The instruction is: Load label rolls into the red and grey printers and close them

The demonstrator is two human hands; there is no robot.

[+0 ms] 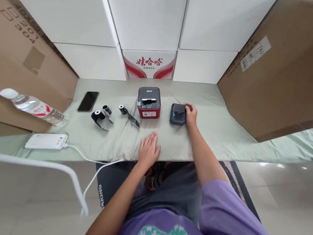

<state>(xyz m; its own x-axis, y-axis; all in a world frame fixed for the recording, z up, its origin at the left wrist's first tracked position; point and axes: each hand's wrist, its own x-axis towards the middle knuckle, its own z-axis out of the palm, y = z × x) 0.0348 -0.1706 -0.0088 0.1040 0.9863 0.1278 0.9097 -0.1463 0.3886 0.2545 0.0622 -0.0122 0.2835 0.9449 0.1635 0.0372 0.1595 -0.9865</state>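
head view shows your right hand [190, 114] stretched forward, with the fingers curled loosely over the far right corner of a small dark grey printer [178, 114]. the fingertips touch its top edge, but i cannot tell if they grip it or only rest there. your left hand [148, 150] lies flat on the pale green cloth [218, 119], fingers spread and open, holding nothing, near the front edge of the table.

just to the left of your right fingers stands a red printer [149, 102] with a black top; it does not touch the grey one. forward and to the left of your left fingers lies a small black roll [122, 109] with a loose strip, and further left two more rolls [101, 115] with their strips pulled out. beyond them lies a black phone [88, 101], a water bottle [33, 107] on its side, and a white power strip [46, 141] with its cable.

as i judge it, the work is at an early stage: both printers look closed, no roll sits inside either of them as far as the view shows, and all three rolls are apart from your fingers. the grey printer is the thing in hand now; opening it and loading seem not yet done.
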